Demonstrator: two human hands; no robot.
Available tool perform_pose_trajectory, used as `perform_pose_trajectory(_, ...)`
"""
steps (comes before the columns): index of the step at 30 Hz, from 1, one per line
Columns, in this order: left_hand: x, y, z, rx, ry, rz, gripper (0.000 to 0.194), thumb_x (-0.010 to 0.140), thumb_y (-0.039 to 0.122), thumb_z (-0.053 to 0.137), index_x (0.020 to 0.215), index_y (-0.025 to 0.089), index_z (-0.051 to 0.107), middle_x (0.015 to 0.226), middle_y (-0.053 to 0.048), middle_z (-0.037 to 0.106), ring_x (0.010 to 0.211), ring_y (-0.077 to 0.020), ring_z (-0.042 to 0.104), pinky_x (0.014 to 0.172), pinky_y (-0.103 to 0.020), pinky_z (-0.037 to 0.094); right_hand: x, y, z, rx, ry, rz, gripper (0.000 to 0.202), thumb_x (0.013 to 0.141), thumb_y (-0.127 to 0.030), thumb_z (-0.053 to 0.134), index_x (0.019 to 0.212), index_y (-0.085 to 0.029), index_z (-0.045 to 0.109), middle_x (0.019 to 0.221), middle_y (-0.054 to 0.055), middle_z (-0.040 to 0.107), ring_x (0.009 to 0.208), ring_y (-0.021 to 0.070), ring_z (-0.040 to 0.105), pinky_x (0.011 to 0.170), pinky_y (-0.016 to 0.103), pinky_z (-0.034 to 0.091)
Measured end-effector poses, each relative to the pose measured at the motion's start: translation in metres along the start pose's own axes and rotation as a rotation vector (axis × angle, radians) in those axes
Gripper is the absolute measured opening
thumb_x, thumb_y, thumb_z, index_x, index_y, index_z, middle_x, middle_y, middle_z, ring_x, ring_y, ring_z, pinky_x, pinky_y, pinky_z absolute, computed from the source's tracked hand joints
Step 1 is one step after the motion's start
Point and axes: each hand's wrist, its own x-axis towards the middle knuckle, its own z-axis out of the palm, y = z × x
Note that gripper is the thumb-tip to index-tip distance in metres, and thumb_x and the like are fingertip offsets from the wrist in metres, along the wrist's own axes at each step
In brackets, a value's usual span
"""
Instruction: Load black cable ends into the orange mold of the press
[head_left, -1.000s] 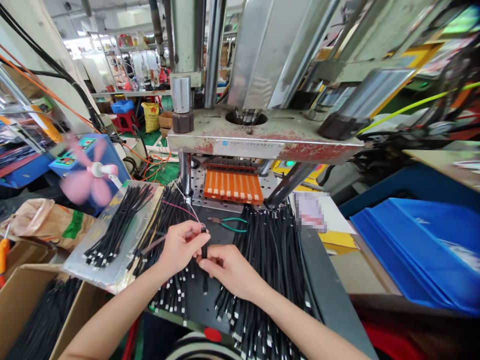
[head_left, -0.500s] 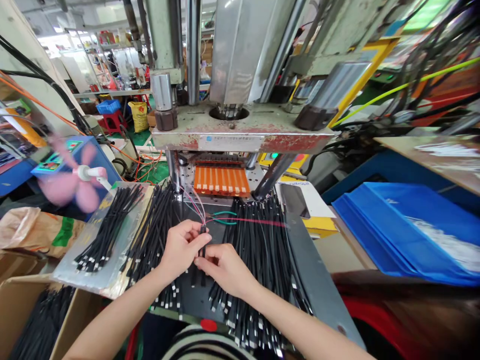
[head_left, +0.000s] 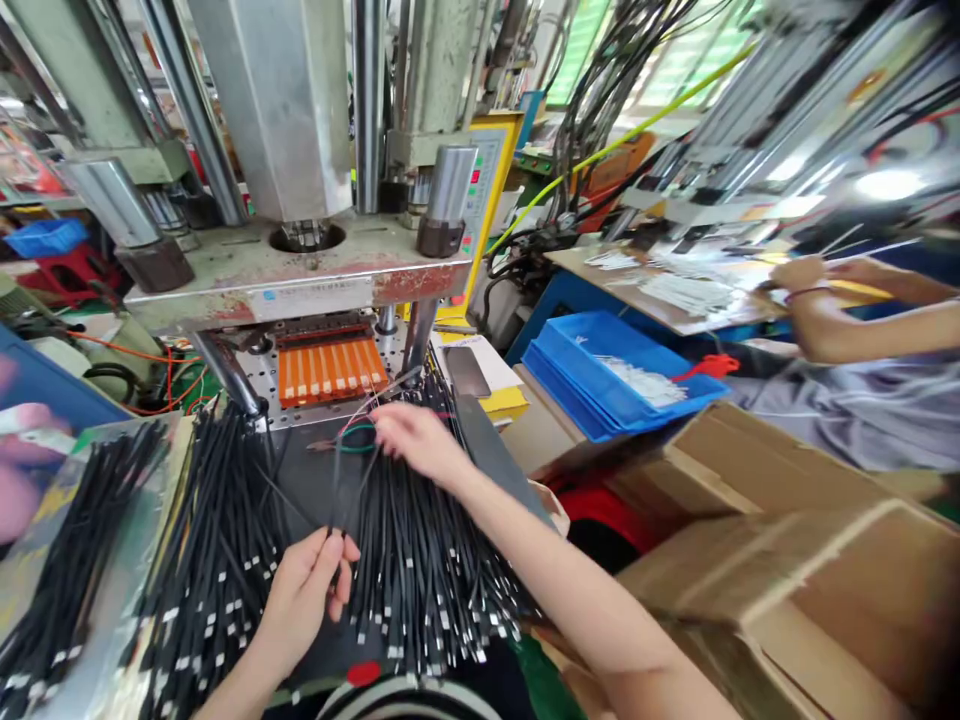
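My left hand [head_left: 311,585], low over the dark work surface [head_left: 311,475], is closed in a pinch on a thin black cable [head_left: 337,490]. The cable runs up from it toward the press. Farther up, my right hand [head_left: 420,440] is closed around part of the cable by its thin wire ends; its fingertips are slightly blurred. Beside those fingers lie small pliers with teal handles [head_left: 358,437]. A bundle of black cables with silvery plugs [head_left: 427,530] spreads under my right forearm. Another cable bundle [head_left: 217,540] lies left of my left hand.
Ahead stands a press [head_left: 300,290] with an orange mould insert [head_left: 330,370] between its posts. A phone [head_left: 466,372] lies right of it. Blue trays [head_left: 555,380] and cardboard boxes [head_left: 750,560] stand at right. A co-worker's hands [head_left: 802,275] handle white cables [head_left: 690,292].
My view has turned right, bringing the co-worker and boxes into sight. My hands, formerly close together on the cable, are now apart: the left lower, the right up near the press.
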Motion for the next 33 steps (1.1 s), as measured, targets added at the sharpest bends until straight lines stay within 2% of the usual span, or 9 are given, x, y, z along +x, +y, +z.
perform_pose_trajectory(3, -0.003, -0.003, 0.004, -0.118, 0.109, -0.027, 0.047, 0.085, 0.061, 0.045, 0.079, 0.015, 0.056, 0.048, 0.004, 0.051, 0.039, -0.0085, 0.044, 0.045, -0.02, 0.034, 0.037, 0.051, -0.077, -0.478, 0.346, 0.096, 0.029, 0.093, -0.021, 0.037, 0.11, -0.015, 0.06, 0.103, 0.011, 0.068, 0.095, 0.0188, 0.063, 0.086, 0.031, 0.045)
perform_pose_trajectory(5, -0.006, -0.007, 0.004, -0.185, 0.191, -0.055, 0.048, 0.081, 0.063, 0.049, 0.079, 0.016, 0.056, 0.047, 0.004, 0.051, 0.038, -0.0086, 0.043, 0.044, -0.02, 0.033, 0.047, 0.081, -0.118, -0.568, 0.398, 0.151, 0.033, 0.086, -0.009, 0.039, 0.114, -0.011, 0.057, 0.11, 0.017, 0.066, 0.104, 0.0238, 0.06, 0.091, 0.036, 0.042)
perform_pose_trajectory(7, -0.007, -0.011, 0.004, -0.245, 0.258, -0.095, 0.048, 0.078, 0.064, 0.053, 0.078, 0.015, 0.057, 0.046, 0.004, 0.051, 0.038, -0.0084, 0.043, 0.044, -0.02, 0.031, 0.046, 0.106, -0.144, -0.621, 0.388, 0.176, 0.037, 0.08, -0.003, 0.041, 0.113, -0.01, 0.057, 0.111, 0.018, 0.066, 0.108, 0.0257, 0.058, 0.093, 0.039, 0.04)
perform_pose_trajectory(13, -0.002, -0.013, 0.012, -0.302, 0.324, -0.13, 0.049, 0.075, 0.064, 0.057, 0.075, 0.015, 0.059, 0.045, 0.004, 0.049, 0.039, -0.0071, 0.038, 0.043, -0.019, 0.03, 0.034, 0.136, -0.145, -0.694, 0.336, 0.15, 0.043, 0.079, 0.001, 0.039, 0.117, -0.012, 0.054, 0.123, 0.017, 0.06, 0.117, 0.0227, 0.051, 0.094, 0.038, 0.036)
perform_pose_trajectory(20, -0.003, -0.011, 0.014, -0.246, 0.273, -0.114, 0.052, 0.076, 0.066, 0.054, 0.076, 0.014, 0.06, 0.046, 0.003, 0.05, 0.039, -0.0066, 0.041, 0.041, -0.017, 0.03, 0.032, 0.114, -0.148, -0.651, 0.401, 0.106, 0.036, 0.082, -0.007, 0.041, 0.115, -0.009, 0.056, 0.119, 0.02, 0.061, 0.109, 0.0221, 0.056, 0.091, 0.032, 0.04)
perform_pose_trajectory(24, -0.008, -0.012, 0.018, -0.162, 0.172, -0.064, 0.054, 0.08, 0.066, 0.049, 0.079, 0.014, 0.061, 0.049, 0.002, 0.053, 0.04, -0.0069, 0.042, 0.041, -0.017, 0.031, 0.0, 0.066, -0.115, -0.525, 0.38, 0.067, 0.029, 0.089, -0.027, 0.042, 0.103, -0.012, 0.062, 0.095, 0.014, 0.068, 0.086, 0.0221, 0.062, 0.08, 0.034, 0.047)
perform_pose_trajectory(26, -0.01, -0.013, 0.021, -0.12, 0.11, -0.027, 0.055, 0.083, 0.066, 0.044, 0.08, 0.013, 0.061, 0.049, 0.001, 0.053, 0.039, -0.0069, 0.041, 0.04, -0.018, 0.03, -0.027, 0.033, -0.081, -0.299, 0.16, 0.048, 0.031, 0.089, -0.038, 0.045, 0.095, -0.016, 0.065, 0.075, 0.006, 0.066, 0.07, 0.0189, 0.06, 0.067, 0.031, 0.048)
perform_pose_trajectory(30, -0.013, -0.012, 0.028, 0.035, 0.039, 0.09, 0.05, 0.092, 0.055, 0.035, 0.077, 0.016, 0.061, 0.049, 0.0, 0.055, 0.038, -0.0075, 0.04, 0.043, -0.02, 0.032, -0.084, -0.026, 0.004, 0.27, -0.291, 0.134, 0.032, 0.081, -0.045, 0.059, 0.098, -0.019, 0.064, 0.066, 0.0, 0.06, 0.059, 0.0142, 0.057, 0.056, 0.026, 0.046)
perform_pose_trajectory(33, -0.019, -0.008, 0.03, 0.199, 0.009, 0.213, 0.052, 0.095, 0.048, 0.031, 0.062, 0.017, 0.057, 0.046, -0.001, 0.056, 0.042, -0.0095, 0.047, 0.053, -0.022, 0.039, -0.101, -0.046, 0.049, 0.589, -0.346, 0.229, 0.034, 0.078, -0.05, 0.062, 0.085, -0.017, 0.065, 0.065, -0.002, 0.055, 0.048, 0.0111, 0.055, 0.045, 0.023, 0.043)
